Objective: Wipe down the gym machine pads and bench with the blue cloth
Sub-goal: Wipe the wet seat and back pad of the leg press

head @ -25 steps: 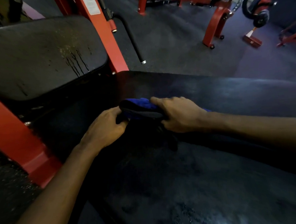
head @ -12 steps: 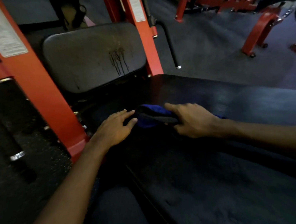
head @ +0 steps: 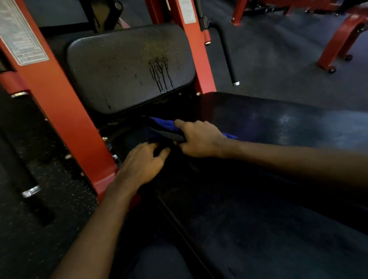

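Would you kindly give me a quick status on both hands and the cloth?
Right hand grips blue cloth at bench end. Left hand rests on bench beside it. Back pad streaked, not yet wiped. Nothing blocking.

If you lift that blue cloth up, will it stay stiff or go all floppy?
Probably floppy: the blue cloth is bunched and folded under the right hand, so it would likely droop. On the smooth bench it should slide, not roll.

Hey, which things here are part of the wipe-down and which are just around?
In the job: blue cloth, gripped by the right hand; bench; upright pad with drip streaks.
Just around: black handle bar; red machines at the back; printed label.
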A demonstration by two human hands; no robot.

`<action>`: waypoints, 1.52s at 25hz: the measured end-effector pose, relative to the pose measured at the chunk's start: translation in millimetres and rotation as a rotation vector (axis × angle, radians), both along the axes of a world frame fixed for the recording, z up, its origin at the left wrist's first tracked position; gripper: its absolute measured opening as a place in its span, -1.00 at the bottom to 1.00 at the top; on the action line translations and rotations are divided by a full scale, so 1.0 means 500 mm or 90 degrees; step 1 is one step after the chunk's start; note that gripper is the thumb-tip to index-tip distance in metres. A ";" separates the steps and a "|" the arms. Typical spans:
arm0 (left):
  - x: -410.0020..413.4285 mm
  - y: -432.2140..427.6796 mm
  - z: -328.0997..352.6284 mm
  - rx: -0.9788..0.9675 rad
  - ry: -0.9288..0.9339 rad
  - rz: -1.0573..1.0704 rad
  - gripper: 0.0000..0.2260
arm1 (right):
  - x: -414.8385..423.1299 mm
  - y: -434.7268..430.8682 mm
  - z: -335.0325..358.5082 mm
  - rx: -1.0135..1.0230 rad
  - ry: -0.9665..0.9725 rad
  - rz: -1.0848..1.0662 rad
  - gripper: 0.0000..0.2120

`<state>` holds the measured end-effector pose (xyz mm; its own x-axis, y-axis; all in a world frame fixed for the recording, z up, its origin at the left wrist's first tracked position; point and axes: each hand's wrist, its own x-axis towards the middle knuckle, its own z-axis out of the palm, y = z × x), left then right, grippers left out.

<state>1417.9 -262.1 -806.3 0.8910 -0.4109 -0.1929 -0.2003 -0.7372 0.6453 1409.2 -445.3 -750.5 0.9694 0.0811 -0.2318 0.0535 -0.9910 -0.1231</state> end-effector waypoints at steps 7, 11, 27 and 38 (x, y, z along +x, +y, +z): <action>0.016 0.006 -0.025 -0.001 0.012 0.004 -0.46 | 0.127 -0.022 -0.033 -0.005 0.002 -0.135 -0.55; 0.023 0.006 -0.030 0.010 0.016 0.028 -0.49 | 0.128 0.034 -0.055 0.011 -0.007 -0.054 -0.55; 0.058 0.024 -0.076 0.111 0.031 0.117 -0.54 | 0.164 0.125 -0.101 0.045 0.022 0.064 -0.57; 0.056 0.027 -0.082 0.104 0.034 0.121 -0.51 | 0.163 0.075 -0.072 -0.009 0.016 0.034 -0.55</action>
